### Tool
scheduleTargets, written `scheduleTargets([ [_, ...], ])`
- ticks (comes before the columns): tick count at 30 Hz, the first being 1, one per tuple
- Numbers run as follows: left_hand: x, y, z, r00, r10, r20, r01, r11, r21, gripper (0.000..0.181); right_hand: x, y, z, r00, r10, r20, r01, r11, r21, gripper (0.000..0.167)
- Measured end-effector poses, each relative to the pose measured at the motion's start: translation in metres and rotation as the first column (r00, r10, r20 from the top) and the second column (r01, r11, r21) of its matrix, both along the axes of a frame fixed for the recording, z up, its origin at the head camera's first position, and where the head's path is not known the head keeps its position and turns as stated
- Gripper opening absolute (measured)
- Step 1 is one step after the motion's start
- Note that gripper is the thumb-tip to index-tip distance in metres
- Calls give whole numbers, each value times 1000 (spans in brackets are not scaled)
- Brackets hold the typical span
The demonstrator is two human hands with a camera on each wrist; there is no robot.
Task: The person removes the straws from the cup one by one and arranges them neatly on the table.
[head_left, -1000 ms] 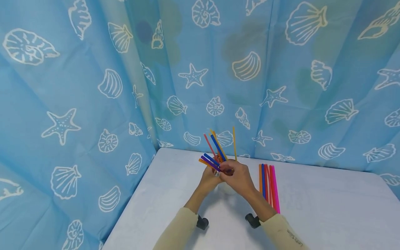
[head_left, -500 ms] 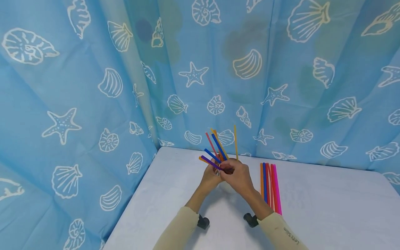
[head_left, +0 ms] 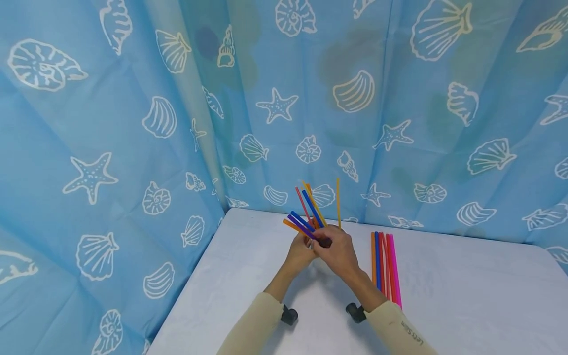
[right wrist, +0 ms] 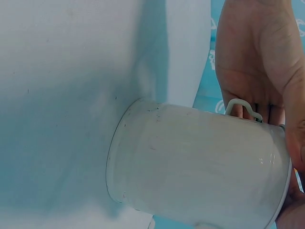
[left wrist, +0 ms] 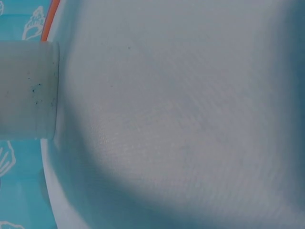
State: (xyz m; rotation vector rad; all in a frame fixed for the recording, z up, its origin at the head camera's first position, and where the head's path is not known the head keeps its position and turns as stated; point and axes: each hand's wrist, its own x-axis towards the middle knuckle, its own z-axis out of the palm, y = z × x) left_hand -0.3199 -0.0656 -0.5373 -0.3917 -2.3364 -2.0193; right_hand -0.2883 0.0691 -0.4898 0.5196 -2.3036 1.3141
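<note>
Over the last second the two hands have barely shifted on my feed, and the change I can pick out is small: the purple straw (head_left: pixel 301 226) lay nearly over the lower orange straw (head_left: pixel 291 224) half a second ago, and now the two show as separate lines, with the lower blue straw (head_left: pixel 301 219) just above them. I see the right hand (head_left: pixel 339 251) pinching near the purple straw's end between thumb and forefinger. The left hand (head_left: pixel 299 256) sits behind the bunch – I cannot tell whether its fingers are closed on straws, on the pale container (right wrist: pixel 200 162), or on neither. My right-wrist view shows that container below the hands, its small looped handle (right wrist: pixel 244 108) beside the fingers; I can't tell whether its base touches the table (head_left: pixel 466 291). The red straw (head_left: pixel 303 202) and the upper blue straw (head_left: pixel 312 206) lean up and left out of the bunch, while a thin yellow straw (head_left: pixel 338 202) rises alone behind the right hand. For the work in hand, I judge this a fine adjustment at the bunch rather than a finished step – the row of straws (head_left: pixel 378 261) to the right lies as it did a second ago, apart from the hands
</note>
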Motion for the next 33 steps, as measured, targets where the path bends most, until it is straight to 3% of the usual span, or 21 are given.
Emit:
scheduleTargets([
  [13, -1, 0, -2, 1000, -27, -6, 27, 998, 55, 73, 0, 1, 1, 1000, 1, -21, -1, 1000, 31, 15],
  [20, 0, 0, 0, 1000, -5, 22, 4, 1000, 7, 69, -2, 3, 0, 999, 20, -49, -19, 1000, 22, 15],
  [28, 1, 0, 1, 999, 19, 47, -18, 999, -30, 73, 0, 7, 7, 1000, 4, -18, -3, 1000, 26, 16],
  [33, 1, -1, 2, 998, 24, 66, -21, 999, -42, 74, 4, 10, 16, 997, 30, -71, -30, 1000, 3, 20],
])
